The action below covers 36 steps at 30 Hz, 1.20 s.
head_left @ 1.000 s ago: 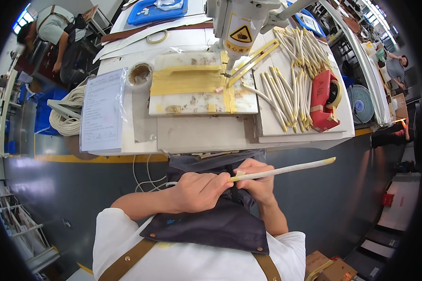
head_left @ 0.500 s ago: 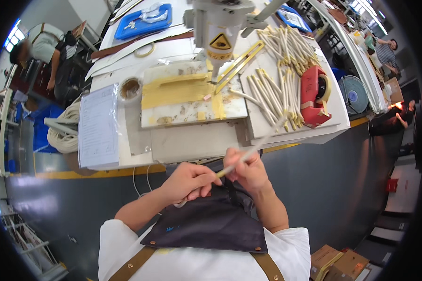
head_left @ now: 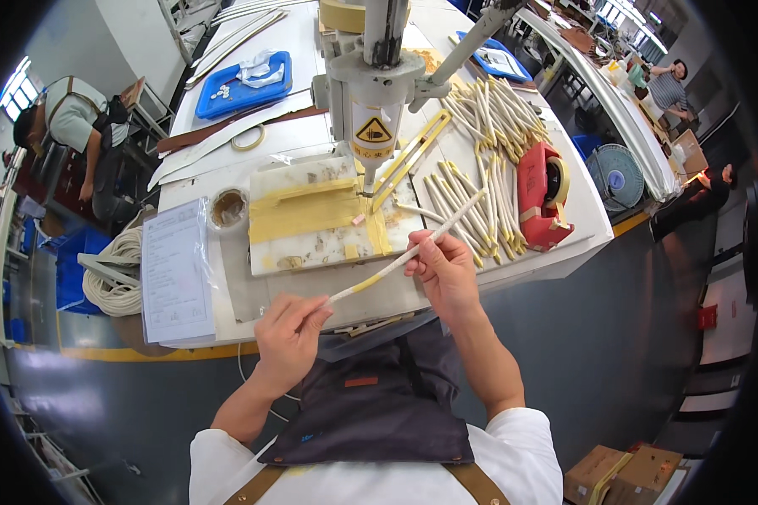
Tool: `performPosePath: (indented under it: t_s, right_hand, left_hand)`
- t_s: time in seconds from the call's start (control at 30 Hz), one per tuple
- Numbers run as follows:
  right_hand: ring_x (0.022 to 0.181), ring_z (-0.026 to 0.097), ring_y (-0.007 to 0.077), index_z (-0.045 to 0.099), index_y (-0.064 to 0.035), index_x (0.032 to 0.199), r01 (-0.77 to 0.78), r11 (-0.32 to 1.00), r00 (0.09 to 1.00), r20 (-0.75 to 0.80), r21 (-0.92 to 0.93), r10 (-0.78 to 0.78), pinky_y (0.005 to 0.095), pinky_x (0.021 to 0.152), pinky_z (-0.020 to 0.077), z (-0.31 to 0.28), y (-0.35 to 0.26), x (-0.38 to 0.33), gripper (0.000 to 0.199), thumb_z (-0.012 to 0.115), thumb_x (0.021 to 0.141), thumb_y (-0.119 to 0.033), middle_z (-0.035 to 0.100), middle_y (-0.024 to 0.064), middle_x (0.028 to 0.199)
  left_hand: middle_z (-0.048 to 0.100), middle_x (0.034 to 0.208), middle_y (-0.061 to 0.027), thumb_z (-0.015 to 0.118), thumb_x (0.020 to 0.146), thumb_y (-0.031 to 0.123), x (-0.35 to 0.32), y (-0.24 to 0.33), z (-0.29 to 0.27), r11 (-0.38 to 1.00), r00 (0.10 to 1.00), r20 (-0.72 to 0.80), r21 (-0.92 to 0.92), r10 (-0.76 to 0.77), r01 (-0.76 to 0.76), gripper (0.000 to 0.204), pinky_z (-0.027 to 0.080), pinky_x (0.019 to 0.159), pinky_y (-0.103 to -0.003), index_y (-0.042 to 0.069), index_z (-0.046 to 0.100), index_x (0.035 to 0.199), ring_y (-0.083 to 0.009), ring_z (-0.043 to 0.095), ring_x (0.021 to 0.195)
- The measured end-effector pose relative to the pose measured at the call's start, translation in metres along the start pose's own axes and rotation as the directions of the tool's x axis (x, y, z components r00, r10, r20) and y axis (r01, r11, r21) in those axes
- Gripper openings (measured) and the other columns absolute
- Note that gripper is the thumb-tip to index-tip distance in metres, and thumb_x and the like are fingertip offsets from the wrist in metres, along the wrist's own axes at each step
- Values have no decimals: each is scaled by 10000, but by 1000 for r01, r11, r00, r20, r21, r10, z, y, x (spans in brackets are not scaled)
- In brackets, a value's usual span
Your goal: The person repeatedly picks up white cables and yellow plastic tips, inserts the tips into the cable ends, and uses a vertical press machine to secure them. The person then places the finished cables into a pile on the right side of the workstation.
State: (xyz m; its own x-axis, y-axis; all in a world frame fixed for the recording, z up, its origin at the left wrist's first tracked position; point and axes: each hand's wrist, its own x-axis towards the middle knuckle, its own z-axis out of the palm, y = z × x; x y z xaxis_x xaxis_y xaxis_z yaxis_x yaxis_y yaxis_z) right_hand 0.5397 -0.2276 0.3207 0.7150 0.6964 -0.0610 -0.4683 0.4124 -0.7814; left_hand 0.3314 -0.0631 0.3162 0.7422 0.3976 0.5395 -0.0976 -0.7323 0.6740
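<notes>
A short length of cream cord with a yellow taped band partway along it slants up to the right between my hands. My left hand pinches its lower end. My right hand grips it farther up, and its yellow-tipped end sticks out beyond the fingers. Ahead of my hands is a white board partly covered with yellow tape, under the tip of a grey press. Many similar cord pieces with yellow ends lie piled on the right of the table, beside a red tape dispenser.
Left of the board are a tape roll and a printed sheet in a plastic sleeve. A blue tray sits farther back. Coiled cord stands by a blue bin left of the table. Other people are at both sides, and a round fan is at right.
My hands have risen and moved forward over the table edge and spread apart. The cord now shows stretched between them; my view has shifted slightly.
</notes>
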Motion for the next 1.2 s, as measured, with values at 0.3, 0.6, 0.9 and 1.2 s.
performPosePath:
  t_s: [0.3, 0.6, 0.9, 1.2]
  right_hand:
    - [701, 656, 119, 701, 48, 1052, 65, 939, 977, -170, -337, -129, 278, 682, 577, -6, 4, 44, 174, 699, 956, -97, 683, 65, 847]
    - [629, 667, 103, 722, 86, 898, -43, 703, 945, -257, -710, -202, 251, 600, 567, -11, 7, 127, 222, 760, 889, -131, 709, 77, 735]
    - [667, 706, 309, 717, 68, 929, 23, -60, 901, 46, -998, -431, 402, 639, 547, 2, 20, 152, 268, 799, 823, -164, 705, 159, 710]
    - [862, 673, 462, 662, 67, 958, -7, -203, 906, 79, -979, -416, 532, 806, 521, 2, 27, 150, 284, 687, 931, -215, 679, 264, 852]
  left_hand:
    - [649, 818, -76, 713, 941, 123, 33, 0, 10, 543, 643, 360, -346, -676, 765, 164, 512, 570, -259, 2, 711, 1051, -144, 621, 624]
    - [678, 864, -86, 765, 849, 95, 55, -54, 47, 984, 995, -34, 151, -89, 93, 116, 523, 645, -344, 49, 759, 955, -256, 663, 705]
    - [668, 852, -109, 746, 848, 72, 63, -68, 41, 958, 999, 54, 286, 2, -18, 110, 516, 651, -380, 27, 755, 948, -283, 661, 733]
    - [703, 823, -141, 698, 901, 70, 71, -76, 35, 989, 982, 149, 110, -114, 98, 135, 514, 635, -363, -9, 744, 1000, -269, 659, 679]
